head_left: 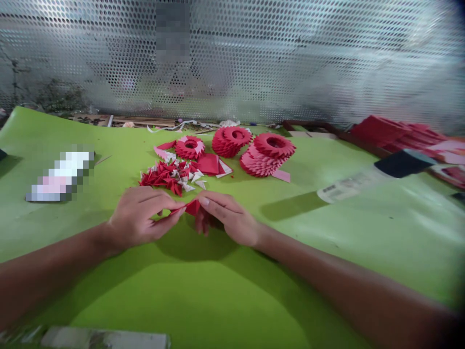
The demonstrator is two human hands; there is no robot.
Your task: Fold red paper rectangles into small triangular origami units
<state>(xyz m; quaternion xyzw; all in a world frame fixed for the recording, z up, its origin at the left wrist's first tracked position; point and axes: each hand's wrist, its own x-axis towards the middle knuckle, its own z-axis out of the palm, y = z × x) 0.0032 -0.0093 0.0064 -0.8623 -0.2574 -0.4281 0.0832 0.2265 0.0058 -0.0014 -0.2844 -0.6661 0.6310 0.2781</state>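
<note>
A small folded piece of red paper [193,207] is pinched between my two hands above the green mat. The fingertips of my left hand [140,215] grip its left end. Thumb and forefinger of my right hand [230,215] close on its right end, with the other fingers curled below. Just beyond the hands lies a pile of small folded red and white paper pieces [169,175]. A stack of flat red paper [209,164] sits against the pile's right side.
Behind the pile stand a small red-and-pink paper ring [190,146], a red paper ring stack [231,141] and a taller red-and-pink one [268,154]. A clear bottle with a black cap [374,177] is at right, near red paper stacks [399,133]. A blurred-out phone-like object [60,177] lies left.
</note>
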